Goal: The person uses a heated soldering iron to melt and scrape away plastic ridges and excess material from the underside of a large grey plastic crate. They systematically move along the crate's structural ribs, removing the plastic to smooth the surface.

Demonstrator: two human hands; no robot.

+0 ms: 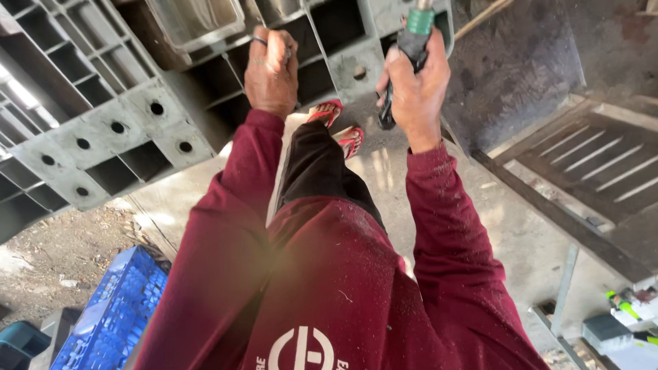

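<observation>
I stand in front of a big grey plastic pallet (116, 116) that leans upright, its ribbed cells and round holes facing me. My left hand (272, 68) grips one of its ribs, with a ring on a finger. Level with the pallet's right part, my right hand (415, 89) is wrapped around the black handle of a power tool (415, 38) with a green collar; the tool's front end runs out of the top of the view. Both arms wear dark red sleeves. Below them show my black trouser leg and red sandals (340, 127) on the concrete.
A blue plastic crate (113, 318) lies at the lower left on dirt. A dark wooden slatted frame (589, 171) lies to the right. Green and white tools (627, 308) rest at the lower right beside a metal bar (565, 288). A dark board (510, 75) leans behind.
</observation>
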